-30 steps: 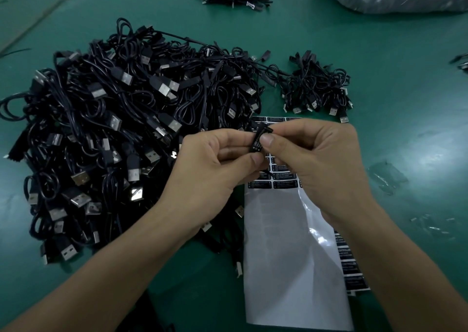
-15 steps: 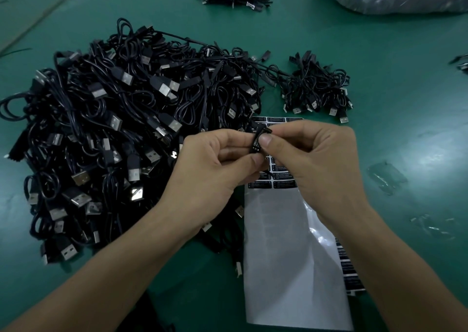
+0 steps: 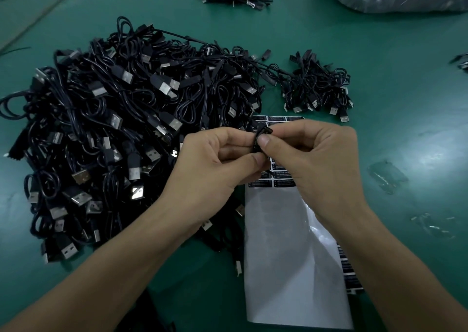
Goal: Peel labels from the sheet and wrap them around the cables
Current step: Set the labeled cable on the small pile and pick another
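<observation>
Our left hand (image 3: 215, 169) and right hand (image 3: 316, 162) pinch a small black label (image 3: 258, 139) between thumbs and forefingers; USB cable pile (image 3: 114, 129) at ten o'clock.

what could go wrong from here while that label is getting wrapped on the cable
1. The left hand and right hand both pinch the small black label at the fingertips, so it may stick to skin or close crooked.
2. The label sheet lies against the big cable pile; a dragged cable might shift it.
3. The sheet's bare backing lifts near the right wrist and could snag.
</observation>
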### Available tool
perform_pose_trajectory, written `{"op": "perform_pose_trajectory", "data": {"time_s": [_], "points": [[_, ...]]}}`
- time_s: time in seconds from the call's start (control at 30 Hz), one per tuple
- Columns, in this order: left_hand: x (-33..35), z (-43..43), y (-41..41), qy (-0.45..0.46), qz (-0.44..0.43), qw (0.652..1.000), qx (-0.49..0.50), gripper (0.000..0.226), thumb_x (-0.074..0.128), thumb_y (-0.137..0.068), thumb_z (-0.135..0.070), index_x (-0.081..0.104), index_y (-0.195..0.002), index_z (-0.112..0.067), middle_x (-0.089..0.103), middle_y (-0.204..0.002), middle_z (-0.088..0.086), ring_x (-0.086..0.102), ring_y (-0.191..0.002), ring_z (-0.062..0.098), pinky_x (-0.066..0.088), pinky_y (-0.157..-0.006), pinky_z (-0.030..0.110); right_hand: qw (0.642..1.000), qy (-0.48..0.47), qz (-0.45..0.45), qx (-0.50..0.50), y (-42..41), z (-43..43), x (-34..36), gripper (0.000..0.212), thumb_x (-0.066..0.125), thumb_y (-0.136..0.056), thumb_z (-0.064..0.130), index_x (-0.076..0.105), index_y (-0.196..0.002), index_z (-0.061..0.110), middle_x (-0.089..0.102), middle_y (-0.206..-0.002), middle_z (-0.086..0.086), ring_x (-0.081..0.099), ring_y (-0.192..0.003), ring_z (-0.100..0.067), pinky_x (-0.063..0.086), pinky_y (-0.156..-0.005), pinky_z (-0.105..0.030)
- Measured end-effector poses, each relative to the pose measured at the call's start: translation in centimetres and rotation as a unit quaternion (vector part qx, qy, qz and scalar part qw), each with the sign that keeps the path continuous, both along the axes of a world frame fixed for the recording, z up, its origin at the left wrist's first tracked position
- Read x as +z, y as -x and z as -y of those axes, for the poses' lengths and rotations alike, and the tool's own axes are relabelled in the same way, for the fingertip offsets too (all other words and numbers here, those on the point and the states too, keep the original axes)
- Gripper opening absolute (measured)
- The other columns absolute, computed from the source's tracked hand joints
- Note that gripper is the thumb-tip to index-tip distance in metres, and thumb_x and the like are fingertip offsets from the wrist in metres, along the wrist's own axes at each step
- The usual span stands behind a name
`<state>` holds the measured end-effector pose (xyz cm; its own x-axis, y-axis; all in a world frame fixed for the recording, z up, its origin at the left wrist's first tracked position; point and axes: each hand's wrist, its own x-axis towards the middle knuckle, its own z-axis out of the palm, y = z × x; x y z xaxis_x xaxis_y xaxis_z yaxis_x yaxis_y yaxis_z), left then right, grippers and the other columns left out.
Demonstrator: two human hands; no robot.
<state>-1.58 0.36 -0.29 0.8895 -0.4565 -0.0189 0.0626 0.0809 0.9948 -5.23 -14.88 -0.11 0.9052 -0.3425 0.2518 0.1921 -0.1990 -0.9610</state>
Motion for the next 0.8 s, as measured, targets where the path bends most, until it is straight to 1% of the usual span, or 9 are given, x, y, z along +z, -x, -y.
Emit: {"op": "perform_pose_trajectory", "data": {"time_s": [0.1,0.2,0.33,0.53,0.6,0.67,0.73,0.8], "points": [[0.14,0.08,0.1,0.005,-0.01,1.0,0.006,0.011,0.069,-0.09,-0.003,0.073,-0.1,-0.007,0.078,-0.091,0.013,0.076,-0.089,0.025,0.062,-0.079,0.033,1.0,-0.001,-0.001,0.0,0.03,-0.08,0.05,0.017,0.082,-0.08,0.006,0.076,-0.079,0.022,0.076,-0.072,0.006,0.073,-0.068,-0.009,0.056,-0.063,-0.018],[0.27,0.16,0.17,0.018,-0.026,0.999,0.019,0.011,0.063,-0.095,-0.006,0.072,-0.1,-0.002,0.077,-0.09,0.015,0.077,-0.087,0.025,0.062,-0.075,0.031,1.0,-0.014,-0.001,0.004,0.1,-0.19,0.08,0.016,0.082,-0.08,0.005,0.076,-0.08,0.02,0.077,-0.074,0.003,0.075,-0.07,-0.013,0.058,-0.066,-0.023],[0.31,0.23,0.28,0.019,-0.023,0.999,0.025,0.011,0.062,-0.096,-0.005,0.072,-0.097,-0.003,0.077,-0.088,0.015,0.077,-0.085,0.025,0.063,-0.074,0.032,0.999,-0.03,0.007,0.009,0.26,-0.37,0.22,0.017,0.081,-0.08,0.002,0.076,-0.079,0.019,0.077,-0.073,0.001,0.075,-0.068,-0.014,0.058,-0.063,-0.021],[0.1,0.43,0.37,0.022,-0.004,0.999,0.04,0.011,0.062,-0.095,-0.003,0.072,-0.096,-0.004,0.077,-0.082,0.013,0.077,-0.08,0.023,0.062,-0.068,0.028,1.0,-0.027,0.015,0.006,0.55,-0.73,0.28,0.016,0.079,-0.082,0.001,0.076,-0.083,0.016,0.076,-0.073,0.0,0.075,-0.067,-0.016,0.06,-0.062,-0.025],[0.01,0.39,0.34,0.022,-0.001,0.999,0.038,0.011,0.061,-0.096,-0.003,0.072,-0.096,-0.005,0.078,-0.082,0.012,0.077,-0.08,0.023,0.062,-0.068,0.028,1.0,-0.025,0.015,0.002,0.62,-0.73,0.3,0.019,0.08,-0.081,0.002,0.074,-0.086,0.02,0.077,-0.072,0.002,0.075,-0.066,-0.014,0.059,-0.062,-0.023],[-0.07,0.37,0.3,0.024,-0.002,0.999,0.037,0.011,0.061,-0.096,-0.003,0.072,-0.097,-0.004,0.078,-0.084,0.013,0.077,-0.082,0.024,0.062,-0.069,0.028,1.0,-0.015,0.006,-0.007,0.65,-0.54,0.38,0.028,0.083,-0.079,0.006,0.067,-0.094,0.025,0.077,-0.072,0.005,0.074,-0.065,-0.012,0.058,-0.061,-0.021],[-0.15,0.34,0.25,0.028,-0.003,0.999,0.036,0.011,0.06,-0.096,-0.003,0.071,-0.098,-0.002,0.078,-0.086,0.014,0.077,-0.083,0.025,0.062,-0.069,0.029,1.0,-0.013,-0.002,-0.013,0.59,-0.29,0.39,0.035,0.085,-0.077,0.01,0.061,-0.098,0.026,0.077,-0.073,0.006,0.074,-0.065,-0.011,0.057,-0.061,-0.022],[-0.18,0.34,0.27,0.029,0.003,0.999,0.035,0.011,0.06,-0.096,-0.002,0.072,-0.098,-0.003,0.078,-0.086,0.014,0.077,-0.083,0.026,0.062,-0.07,0.03,1.0,-0.009,-0.005,-0.012,0.53,-0.12,0.28,0.036,0.085,-0.077,0.012,0.062,-0.1,0.026,0.077,-0.073,0.007,0.074,-0.066,-0.01,0.057,-0.062,-0.021]]}}
